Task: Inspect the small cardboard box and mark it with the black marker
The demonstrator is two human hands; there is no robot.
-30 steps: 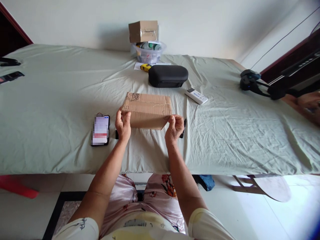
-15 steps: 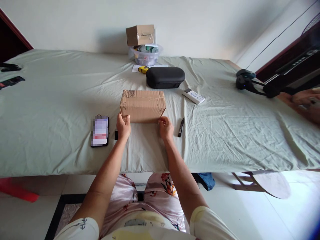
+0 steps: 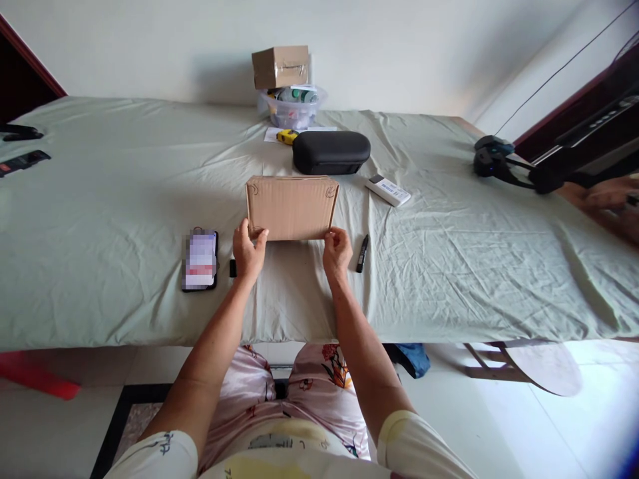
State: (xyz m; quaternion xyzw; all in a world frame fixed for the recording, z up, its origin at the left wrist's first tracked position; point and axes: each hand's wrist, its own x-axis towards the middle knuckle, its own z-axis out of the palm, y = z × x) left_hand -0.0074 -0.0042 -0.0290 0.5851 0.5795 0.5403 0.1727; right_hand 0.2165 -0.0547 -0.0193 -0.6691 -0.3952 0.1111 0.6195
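A brown cardboard box is tilted back over the cloth, with one broad face toward me and drawn curls in its upper corners. My left hand grips its lower left corner, thumb on the near face. At the lower right corner, my right hand pinches the box's edge. A black marker lies uncapped-side unclear to the right of my right hand. Beside my left wrist sits a small black cap-like piece, and farther left a phone with a blurred screen.
Behind the box lie a black hard case, a yellow tool-like item and a white-and-black small box. A plastic basin by the wall bears another carton. A black headset-like device rests at the right edge of the cloth-covered table.
The box has tipped back and shifted slightly right, so its top is mostly out of sight and its near face shows fully. Both hands moved with it, keeping hold.
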